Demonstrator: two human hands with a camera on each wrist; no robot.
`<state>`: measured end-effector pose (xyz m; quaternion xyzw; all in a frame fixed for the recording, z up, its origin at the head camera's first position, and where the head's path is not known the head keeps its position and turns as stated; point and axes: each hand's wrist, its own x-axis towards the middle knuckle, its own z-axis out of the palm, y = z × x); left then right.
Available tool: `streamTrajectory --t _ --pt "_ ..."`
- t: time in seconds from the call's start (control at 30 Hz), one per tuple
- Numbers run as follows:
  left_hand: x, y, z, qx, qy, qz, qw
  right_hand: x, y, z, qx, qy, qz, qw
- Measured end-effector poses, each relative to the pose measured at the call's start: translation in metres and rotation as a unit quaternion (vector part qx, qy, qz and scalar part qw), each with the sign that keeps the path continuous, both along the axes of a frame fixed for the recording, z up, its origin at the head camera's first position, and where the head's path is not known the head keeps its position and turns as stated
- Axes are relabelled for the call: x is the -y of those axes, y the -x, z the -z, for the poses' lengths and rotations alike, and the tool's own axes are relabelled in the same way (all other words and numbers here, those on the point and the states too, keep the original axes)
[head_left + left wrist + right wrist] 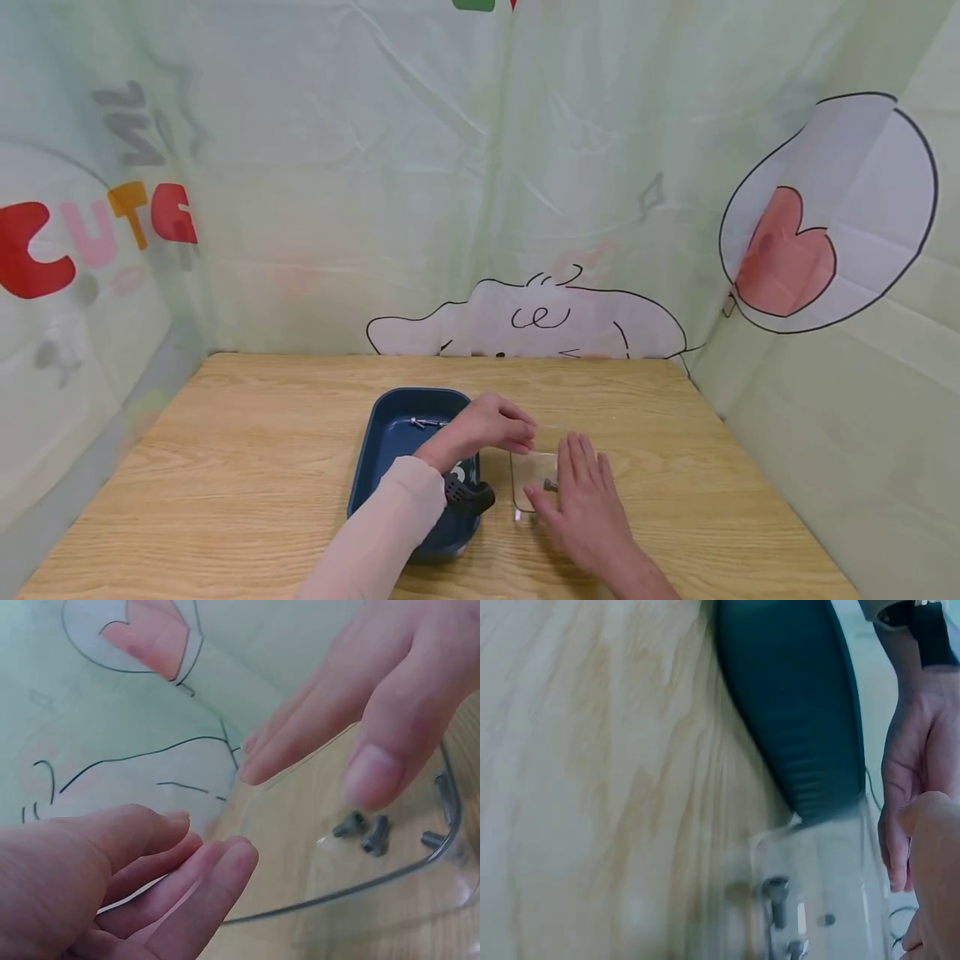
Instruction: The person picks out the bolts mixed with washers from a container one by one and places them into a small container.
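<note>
A clear plastic box point(525, 483) stands on the table, with several grey bolts point(376, 835) in it near one end. My left hand point(495, 423) is at the box's far left corner, fingers bent and fingertips close to the thumb. Nothing shows between those fingers in the left wrist view. Over the right side of the box lies my right hand point(588, 508), its fingers straight and thumb spread, hiding part of the box. From the right wrist, a bolt point(778, 901) shows through the clear wall.
To the left of the box is a dark blue tray point(363, 467), partly under my left forearm, with silver bolts point(426, 422) at its far end. A black wrist strap point(471, 497) is on my left wrist. Printed cloth point(337, 208) hangs behind the wooden table point(225, 467).
</note>
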<state>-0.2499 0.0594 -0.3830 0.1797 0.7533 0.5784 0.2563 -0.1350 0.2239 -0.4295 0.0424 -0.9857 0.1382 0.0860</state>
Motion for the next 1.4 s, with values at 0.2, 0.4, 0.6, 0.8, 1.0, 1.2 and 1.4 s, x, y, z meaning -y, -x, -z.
streamTrajectory --t 0.2,0.4,0.6,0.8,1.0,1.2,1.4 --pt "0.015 0.006 -0.002 0.009 -0.026 -0.023 0.9993 0.016 0.003 -0.006 -0.004 0.012 -0.024 0.9996" --pt "0.033 0.015 -0.002 0.007 -0.048 -0.043 0.9979 0.031 0.006 -0.008 -0.015 0.012 -0.043 0.9989" --pt "0.051 0.02 0.002 -0.002 -0.051 -0.065 0.9966 0.045 0.007 -0.01 0.001 -0.002 -0.053 0.9986" --pt "0.064 0.024 0.007 -0.008 -0.038 -0.085 0.9956 0.057 0.007 -0.011 0.031 0.011 -0.067 0.9972" --pt "0.074 0.028 0.012 -0.002 -0.028 -0.118 0.9926 0.067 0.008 -0.009 0.042 0.009 -0.081 0.9958" --pt "0.083 0.029 0.02 -0.002 0.002 -0.161 0.9869 0.076 0.009 -0.007 0.065 0.008 -0.088 0.994" --pt "0.086 0.027 0.024 -0.004 0.036 -0.186 0.9818 0.085 0.008 -0.004 0.074 0.003 -0.1 0.9922"
